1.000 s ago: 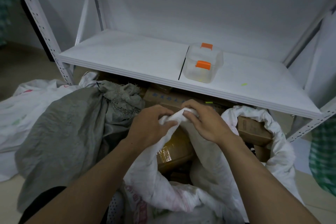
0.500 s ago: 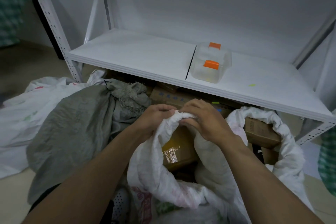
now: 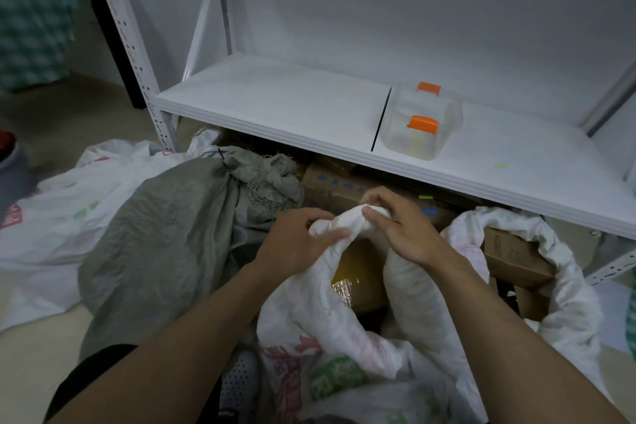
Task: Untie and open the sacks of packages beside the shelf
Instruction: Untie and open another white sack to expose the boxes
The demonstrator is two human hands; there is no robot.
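Observation:
A white woven sack [image 3: 330, 327] stands in front of me with its mouth partly open, and brown taped packages [image 3: 358, 272] show inside. My left hand [image 3: 296, 244] and my right hand [image 3: 402, 227] both pinch the bunched rim of this sack at its top, close together. To the left leans a grey sack [image 3: 165, 244] with its neck bunched and tied [image 3: 265, 179]. To the right, another white sack [image 3: 564, 279] gapes open around cardboard boxes [image 3: 516, 255]. All stand beside the white shelf [image 3: 292, 113].
A clear box with orange clips [image 3: 421, 124] sits on the shelf board. Cardboard boxes [image 3: 334, 182] fill the space under the shelf. Flat white sacks [image 3: 69, 203] lie on the floor at left. Perforated shelf posts [image 3: 134, 55] rise at left.
Both hands have kept their pinch on the white sack's rim and shifted a little along it. The camera view has drifted left, so the shelf and sacks appear further right.

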